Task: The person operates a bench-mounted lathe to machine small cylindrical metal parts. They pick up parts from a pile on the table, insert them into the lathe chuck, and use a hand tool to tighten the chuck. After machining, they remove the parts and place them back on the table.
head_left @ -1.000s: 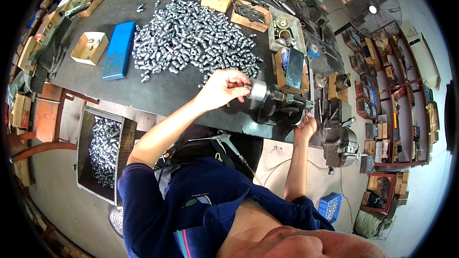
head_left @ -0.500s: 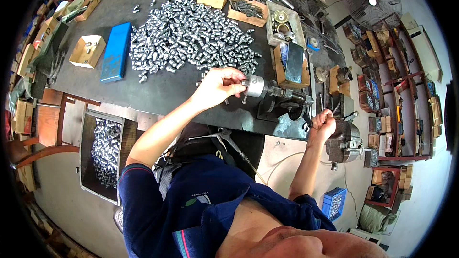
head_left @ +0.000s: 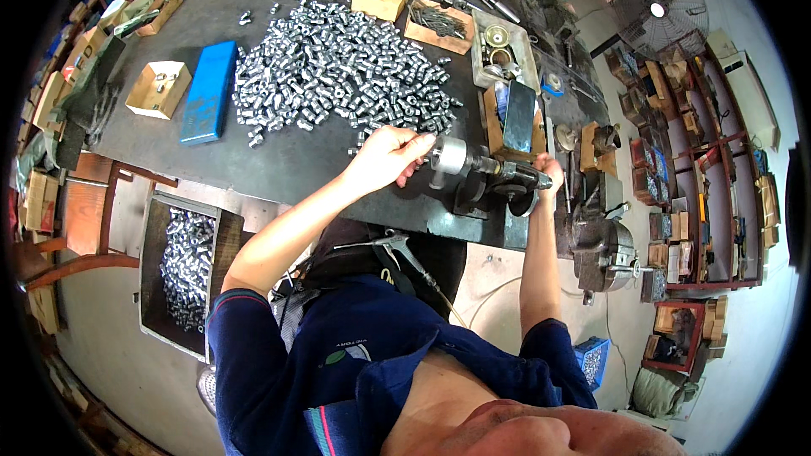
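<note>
A small bench spindle fixture with a silver cylindrical chuck (head_left: 449, 154) and a dark body (head_left: 507, 176) stands at the table's near edge. My left hand (head_left: 393, 156) is at the chuck's left face, thumb and fingers pinched together; what they hold there is hidden. At the opposite end of the spindle, my right hand (head_left: 547, 176) has its fingers curled round the rear end. Beyond my left hand spreads a large heap of small shiny metal fittings (head_left: 338, 67).
A blue box (head_left: 208, 93) and a small tray (head_left: 158, 90) with a few fittings lie left. Right of the heap are a phone (head_left: 519, 118) on a wooden box and a bin of rings (head_left: 507, 42). A bench vise (head_left: 604, 245) juts at right; a crate of fittings (head_left: 187, 270) stands below left.
My right hand has moved left and away from me, from beside the vise to the rear end of the spindle. My left hand stays by the chuck, shifted slightly.
</note>
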The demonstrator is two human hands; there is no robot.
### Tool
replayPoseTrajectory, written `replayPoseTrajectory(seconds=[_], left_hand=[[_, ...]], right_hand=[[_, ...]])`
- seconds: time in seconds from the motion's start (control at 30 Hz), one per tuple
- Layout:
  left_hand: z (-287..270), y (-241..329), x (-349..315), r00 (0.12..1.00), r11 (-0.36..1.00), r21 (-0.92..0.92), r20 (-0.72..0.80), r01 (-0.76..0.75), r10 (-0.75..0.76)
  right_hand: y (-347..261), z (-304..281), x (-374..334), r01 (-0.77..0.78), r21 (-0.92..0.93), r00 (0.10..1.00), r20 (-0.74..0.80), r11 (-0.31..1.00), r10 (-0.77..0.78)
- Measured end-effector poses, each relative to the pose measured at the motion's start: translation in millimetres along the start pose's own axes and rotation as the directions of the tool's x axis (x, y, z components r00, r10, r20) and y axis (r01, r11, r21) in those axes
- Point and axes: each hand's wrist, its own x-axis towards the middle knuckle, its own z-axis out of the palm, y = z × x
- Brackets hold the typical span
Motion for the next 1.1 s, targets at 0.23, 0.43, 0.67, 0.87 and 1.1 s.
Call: replayPoseTrajectory(seconds=[0.23,0.43,0.67,0.87,1.1], left_hand=[[-5,-4,-4,1.0,0.984,-0.18,-0.008,0.008,-0.009],[-10,5,-8,0.994,0.974,-0.197,0.03,0.107,-0.103],[-31,-4,-21,0.996,0.99,-0.119,-0.036,0.075,-0.079],[-102,-20,-85,0.898,0.978,0.028,-0.403,0.206,-0.178],[-193,-69,-228,0.587,0.764,0.304,-0.801,0.569,-0.119]], right_hand=[[-115,24,-53,0.108,0.454,0.99,0.033,0.885,-0.138],[-99,-20,-106,-0.012,0.535,0.995,0.092,0.845,-0.044],[-36,-22,-96,-0.224,0.409,0.969,-0.007,0.885,0.249],[-2,-3,-20,0.017,-0.082,0.998,-0.061,0.996,-0.022],[-102,49,-44,0.116,0.235,0.989,-0.123,0.965,-0.089]])
